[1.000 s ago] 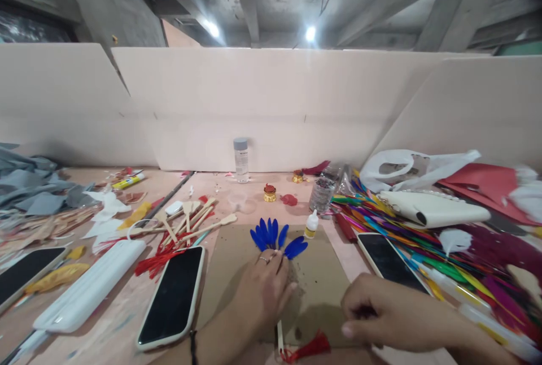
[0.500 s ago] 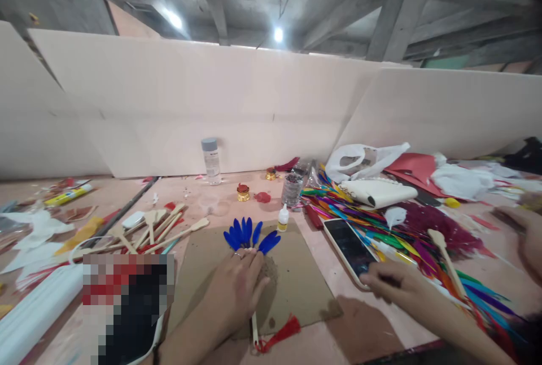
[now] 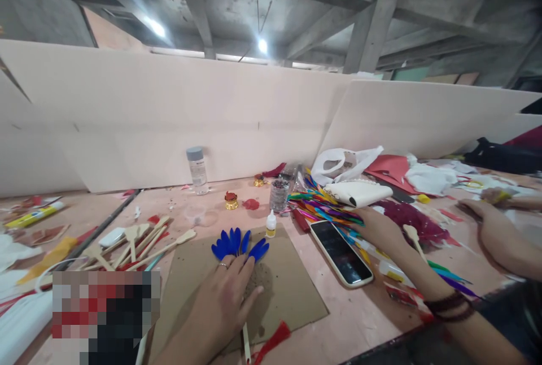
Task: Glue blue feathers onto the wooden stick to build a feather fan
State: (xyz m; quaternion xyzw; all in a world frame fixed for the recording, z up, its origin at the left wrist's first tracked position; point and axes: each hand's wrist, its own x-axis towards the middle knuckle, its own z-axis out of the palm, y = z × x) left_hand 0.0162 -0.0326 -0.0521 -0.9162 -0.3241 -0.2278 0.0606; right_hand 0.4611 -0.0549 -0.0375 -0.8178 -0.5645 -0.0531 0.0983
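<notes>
My left hand (image 3: 231, 286) lies flat, fingers stretched, over the base of several blue feathers (image 3: 231, 242) fanned out on a brown cardboard sheet (image 3: 292, 280). A pale wooden stick (image 3: 246, 342) comes out below the palm, near a red tassel (image 3: 274, 343). My right hand (image 3: 376, 229) reaches into the pile of coloured feathers (image 3: 322, 207), just behind a phone (image 3: 342, 253). Its fingertips touch or almost touch the feathers; their grip is unclear. A small glue bottle (image 3: 271, 225) with a white cap stands at the cardboard's far edge.
Wooden sticks (image 3: 141, 240) lie in a heap on the left. A clear bottle (image 3: 197, 172) with a grey lid stands by the white partition (image 3: 169, 122). A white purse (image 3: 358, 192) lies behind the feathers. Another person's hand (image 3: 493, 226) is at the far right.
My right hand has moved from the phone's near corner forward to the coloured feathers. My left hand stays on the blue feathers. The camera view has turned slightly right.
</notes>
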